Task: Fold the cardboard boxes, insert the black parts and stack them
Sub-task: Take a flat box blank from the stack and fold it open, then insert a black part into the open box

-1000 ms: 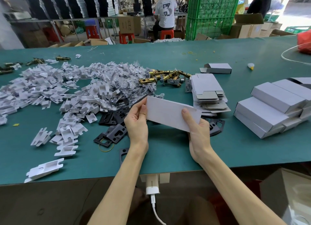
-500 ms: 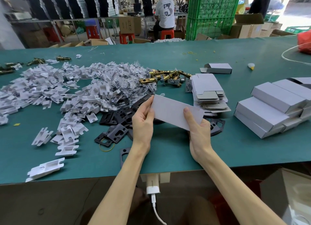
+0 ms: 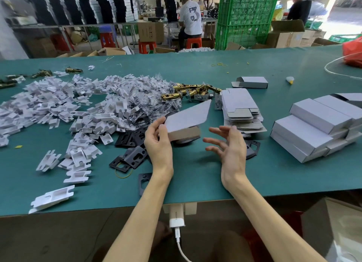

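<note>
My left hand (image 3: 156,142) grips the near end of a white cardboard box (image 3: 187,117), which is opened into a sleeve and tilted up above the green table (image 3: 195,175). A palm's width to the right, my right hand (image 3: 228,144) hovers with fingers spread and holds nothing. Black metal plates (image 3: 135,154) lie on the table to the left of and under my hands. A pile of flat box blanks (image 3: 240,108) lies behind my right hand. Folded white boxes (image 3: 313,128) are stacked at the right.
A big heap of white plastic inserts (image 3: 64,108) and bagged parts covers the left half of the table. Brass latch parts (image 3: 192,92) lie behind the box. One half-open box (image 3: 251,82) sits farther back. A red bag (image 3: 352,51) sits at the far right.
My right hand has let go of the box and drawn back with fingers spread. The flat box has opened into a sleeve and swung up in my left hand.
</note>
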Motion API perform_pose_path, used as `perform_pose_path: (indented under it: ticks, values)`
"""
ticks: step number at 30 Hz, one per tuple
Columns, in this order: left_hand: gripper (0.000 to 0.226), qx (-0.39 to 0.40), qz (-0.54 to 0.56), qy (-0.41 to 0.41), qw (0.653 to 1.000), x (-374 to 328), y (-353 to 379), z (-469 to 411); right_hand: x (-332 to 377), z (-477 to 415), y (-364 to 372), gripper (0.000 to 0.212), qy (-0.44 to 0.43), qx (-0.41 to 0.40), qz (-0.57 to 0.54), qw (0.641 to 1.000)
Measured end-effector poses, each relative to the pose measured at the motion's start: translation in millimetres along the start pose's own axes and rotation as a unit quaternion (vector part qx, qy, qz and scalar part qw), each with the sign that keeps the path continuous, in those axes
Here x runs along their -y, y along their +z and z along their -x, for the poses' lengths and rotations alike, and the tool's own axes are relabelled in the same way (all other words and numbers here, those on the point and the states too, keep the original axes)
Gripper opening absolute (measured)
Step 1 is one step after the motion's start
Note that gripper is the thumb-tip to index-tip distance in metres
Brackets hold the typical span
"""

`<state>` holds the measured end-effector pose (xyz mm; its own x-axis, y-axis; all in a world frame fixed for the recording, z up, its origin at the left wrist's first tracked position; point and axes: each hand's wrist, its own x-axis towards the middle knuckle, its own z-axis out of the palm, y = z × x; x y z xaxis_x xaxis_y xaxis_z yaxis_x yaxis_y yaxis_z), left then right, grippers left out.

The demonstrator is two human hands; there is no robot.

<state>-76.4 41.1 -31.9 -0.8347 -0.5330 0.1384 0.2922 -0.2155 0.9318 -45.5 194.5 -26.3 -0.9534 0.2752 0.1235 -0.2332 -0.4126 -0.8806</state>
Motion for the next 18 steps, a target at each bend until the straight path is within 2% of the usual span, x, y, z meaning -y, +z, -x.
perform_pose_path:
  ticks: [1, 2, 5, 6, 7, 9, 11, 14, 16, 18]
  values:
    - [0.019, 0.008, 0.003, -0.006, 1.000, 0.1, 0.1, 0.5, -0.6, 0.1, -1.0, 0.021, -0.007, 0.004, 0.023, 1.000]
    - [0.020, 0.020, -0.009, -0.007, 1.000, 0.7, 0.5, 1.5, -1.4, 1.0, -0.9, 0.018, -0.018, 0.026, 0.056, 0.998]
    - [0.029, 0.068, -0.074, 0.008, 0.995, 3.4, 2.7, 5.4, -6.6, 1.9, 1.4, 0.068, -0.066, 0.162, 0.146, 0.974]
    - [0.035, 0.084, -0.086, 0.011, 0.993, 3.6, 3.7, 6.3, -6.9, 2.7, 4.0, 0.074, -0.059, 0.196, 0.151, 0.967]
    - [0.045, 0.099, -0.095, 0.017, 0.990, 2.9, 4.4, 7.3, -7.7, 3.1, 5.3, 0.071, -0.049, 0.213, 0.152, 0.964]
    - [0.060, 0.129, -0.103, 0.020, 0.986, 0.2, 5.7, 10.3, -8.7, 2.3, 5.6, 0.048, -0.032, 0.190, 0.147, 0.970]
    - [0.057, 0.157, -0.096, 0.030, 0.982, -1.3, 6.2, 13.3, -8.3, 1.8, 3.2, 0.033, -0.036, 0.153, 0.140, 0.978]
    - [0.040, 0.236, -0.057, 0.026, 0.970, -3.4, 7.1, 15.2, -8.8, 1.4, 3.6, 0.032, -0.030, 0.134, 0.158, 0.978]
    - [0.053, 0.277, -0.047, 0.015, 0.960, -7.3, 7.6, 16.8, -8.9, 1.7, 4.6, 0.034, -0.022, 0.132, 0.165, 0.977]
    - [0.058, 0.281, -0.063, 0.010, 0.958, -7.8, 7.7, 18.2, -6.4, 2.4, 5.6, 0.039, -0.025, 0.133, 0.178, 0.975]
